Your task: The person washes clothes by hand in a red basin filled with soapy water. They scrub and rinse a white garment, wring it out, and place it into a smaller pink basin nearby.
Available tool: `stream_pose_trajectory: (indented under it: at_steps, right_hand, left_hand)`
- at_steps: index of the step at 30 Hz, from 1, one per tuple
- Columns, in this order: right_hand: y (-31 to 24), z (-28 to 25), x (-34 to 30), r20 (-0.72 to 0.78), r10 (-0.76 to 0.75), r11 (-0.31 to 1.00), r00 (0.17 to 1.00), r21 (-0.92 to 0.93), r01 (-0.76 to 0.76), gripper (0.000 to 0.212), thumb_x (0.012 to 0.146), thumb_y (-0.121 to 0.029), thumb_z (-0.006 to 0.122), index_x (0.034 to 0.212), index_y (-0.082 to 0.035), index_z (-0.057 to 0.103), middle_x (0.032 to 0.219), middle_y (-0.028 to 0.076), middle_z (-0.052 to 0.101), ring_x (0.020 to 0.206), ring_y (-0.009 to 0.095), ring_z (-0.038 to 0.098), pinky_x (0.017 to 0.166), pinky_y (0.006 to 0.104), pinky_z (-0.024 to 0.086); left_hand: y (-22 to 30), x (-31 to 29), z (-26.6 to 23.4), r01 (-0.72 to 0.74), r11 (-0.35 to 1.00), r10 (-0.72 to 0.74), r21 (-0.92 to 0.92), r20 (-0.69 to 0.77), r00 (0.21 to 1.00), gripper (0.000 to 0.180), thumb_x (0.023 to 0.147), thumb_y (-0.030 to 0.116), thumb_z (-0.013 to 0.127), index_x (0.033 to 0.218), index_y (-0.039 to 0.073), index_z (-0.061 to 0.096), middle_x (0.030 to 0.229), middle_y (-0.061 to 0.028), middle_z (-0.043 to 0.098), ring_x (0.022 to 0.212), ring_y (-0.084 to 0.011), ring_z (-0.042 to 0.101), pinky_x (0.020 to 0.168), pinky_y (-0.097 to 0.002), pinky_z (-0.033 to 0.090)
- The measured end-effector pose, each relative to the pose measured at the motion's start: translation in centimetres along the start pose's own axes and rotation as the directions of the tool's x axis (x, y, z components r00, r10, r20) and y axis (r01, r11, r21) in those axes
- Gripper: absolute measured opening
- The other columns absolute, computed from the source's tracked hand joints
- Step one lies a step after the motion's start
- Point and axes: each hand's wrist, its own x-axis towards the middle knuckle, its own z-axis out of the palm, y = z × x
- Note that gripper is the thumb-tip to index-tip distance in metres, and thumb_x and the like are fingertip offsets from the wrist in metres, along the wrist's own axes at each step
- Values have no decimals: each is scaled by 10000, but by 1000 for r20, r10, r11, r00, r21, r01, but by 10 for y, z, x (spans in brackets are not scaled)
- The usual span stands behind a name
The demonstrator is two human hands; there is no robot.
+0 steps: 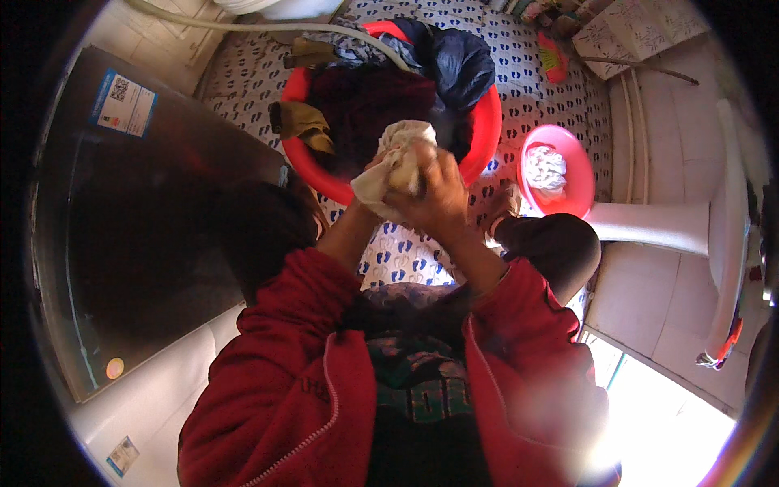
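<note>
A bunched cream cloth (375,183) is held up in front of me, over the near rim of a large red basin (326,185). My right hand (438,193) is closed round the cloth's right side, with its fingers curled over it. The cloth covers most of my left hand (365,217); the wrist comes up under its lower left side, and its fingers are hidden. Dark maroon laundry (365,101) fills the basin. A mustard-coloured piece (307,126) hangs over the left rim, and a shiny black plastic bag (462,65) lies at the back right.
To the right stands a pink basin (578,170) with white fabric (545,166) inside, near a white pedestal (649,226). A pale hose (268,28) runs across to the red basin. On the left is a dark-panelled appliance (154,219). Footprint-patterned flooring (406,253) lies below.
</note>
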Motion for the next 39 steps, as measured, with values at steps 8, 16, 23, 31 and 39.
stream_pose_trajectory:
  at_steps: [8, 16, 23, 31, 39]
  right_hand:
    - [3, -1, 15, 25, 295, 955, 955, 17, -296, 968, 701, -424, 885, 1493, -96, 435, 1276, 222, 550, 1140, 434, 609, 953, 479, 537]
    - [-23, 14, 20, 56, 160, 984, 985, -93, -155, 950, 707, -424, 880, 1510, -135, 461, 1295, 216, 576, 1170, 424, 615, 977, 491, 526]
    - [63, -11, 39, 478, 595, 114, 647, 746, -656, 520, 959, -359, 701, 1351, -58, 539, 1091, 112, 682, 980, 263, 700, 833, 398, 593]
    - [65, 4, -9, 617, 405, -363, 674, 786, -501, 689, 984, -586, 572, 1444, -76, 522, 1358, 130, 637, 1239, 326, 616, 1098, 497, 468]
    - [44, -16, 7, 477, 314, -379, 821, 856, -353, 538, 988, -352, 628, 1389, -6, 530, 1285, 157, 637, 1068, 372, 665, 913, 443, 556]
  left_hand:
    - [-9, 2, 17, -148, 958, 206, 247, -229, 951, 483, 1056, 359, 521, 1470, 119, 464, 1372, -100, 587, 1222, -284, 617, 1030, -433, 539]
    - [-8, 3, 27, -175, 962, 213, 209, -175, 961, 396, 1078, 323, 466, 1412, 116, 516, 1434, -97, 541, 1292, -259, 555, 1123, -406, 452]
    - [-3, 19, 52, -174, 965, 235, 194, -354, 905, 405, 1018, 247, 591, 1384, 82, 534, 1259, -98, 637, 1082, -233, 654, 964, -391, 544]
    - [4, 3, 110, -116, 763, 399, 636, -322, 859, 655, 892, 39, 691, 1496, 27, 438, 1288, -152, 637, 1158, -244, 651, 984, -358, 534]
    - [43, 6, 59, -310, 810, 519, 498, -364, 773, 526, 1055, 435, 500, 1439, 74, 507, 1330, -173, 656, 1122, -310, 684, 950, -459, 573]
